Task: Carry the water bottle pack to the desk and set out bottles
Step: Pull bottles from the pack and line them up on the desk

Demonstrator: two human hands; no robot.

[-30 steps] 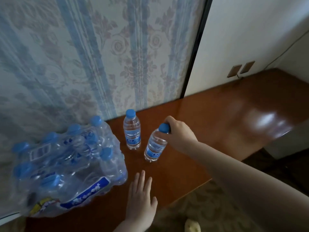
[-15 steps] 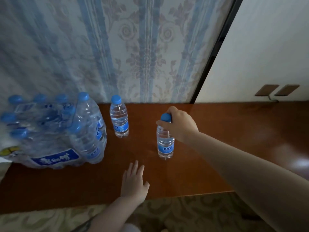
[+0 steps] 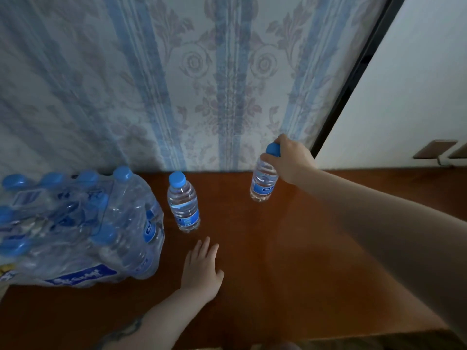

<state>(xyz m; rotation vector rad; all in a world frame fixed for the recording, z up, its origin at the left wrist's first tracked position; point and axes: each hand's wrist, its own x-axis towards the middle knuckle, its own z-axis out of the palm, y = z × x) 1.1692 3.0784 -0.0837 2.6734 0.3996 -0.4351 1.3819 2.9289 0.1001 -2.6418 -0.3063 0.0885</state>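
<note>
A shrink-wrapped pack of water bottles (image 3: 75,228) with blue caps lies on the left of the brown wooden desk (image 3: 290,261). One loose bottle (image 3: 184,205) stands upright just right of the pack. My right hand (image 3: 290,160) grips a second bottle (image 3: 262,183) by its blue cap and neck, farther right near the wall; the bottle leans a little and its base is at the desk surface. My left hand (image 3: 202,271) rests flat on the desk in front of the standing bottle, fingers spread, holding nothing.
Floral striped wallpaper (image 3: 202,84) rises right behind the desk. A dark frame (image 3: 353,79) and a white wall with two brown wall plates (image 3: 434,149) lie to the right. The desk's front edge runs along the bottom of the view.
My right hand has carried the held bottle away from me toward the wall. The view has shifted. My left hand stays flat on the desk.
</note>
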